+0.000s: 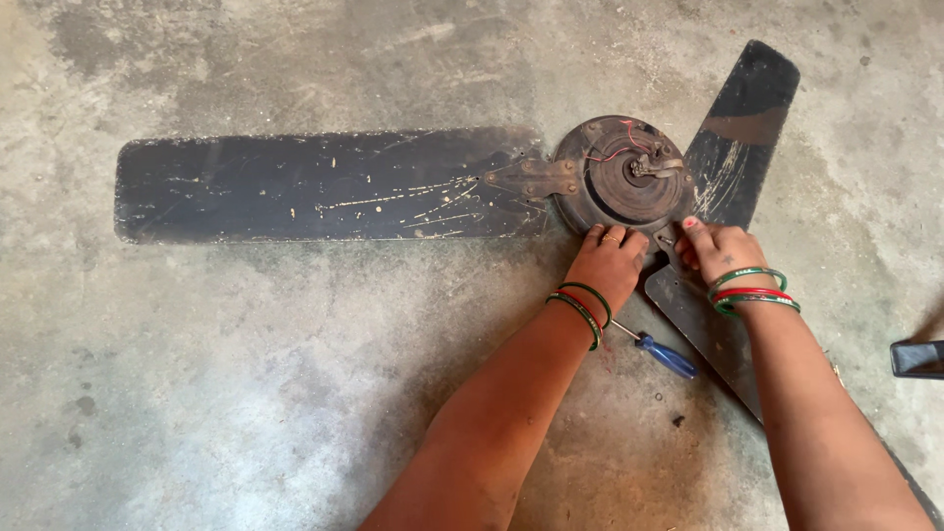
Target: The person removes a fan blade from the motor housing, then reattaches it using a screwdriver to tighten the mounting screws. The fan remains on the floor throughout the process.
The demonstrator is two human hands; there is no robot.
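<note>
An old ceiling fan (462, 187) is laid flat on a concrete floor (246, 393), far of the person and slightly right of the middle of the scene. Its round motor hub (624, 177) is turned face up, rusty and dark, with thin red wires (615, 152) seen curling across its top. A long dark blade (315, 187), scratched and flecked with pale marks, is stretched out to the left from the hub through a rusted bracket (536, 179). A second blade (742, 128) is angled away to the far right, and a third blade (703, 329) is run toward the near right, partly covered by the right forearm.

The left hand (610, 258) is laid on the near rim of the hub with its fingers curled over the edge; nothing loose is held in it. The right hand (716, 248) is pressed just beside it, at the spot where the near blade meets the hub, with the fingertips bent down onto the metal; whether something small is pinched there cannot be told. Green and red bangles (585, 307) are worn on the left wrist, and more bangles (752, 291) on the right.

A screwdriver (657, 350) with a blue handle is left on the floor between the two forearms, just near of the hands and touched by neither. A dark object (916, 358) is cut off by the right edge of the view.
</note>
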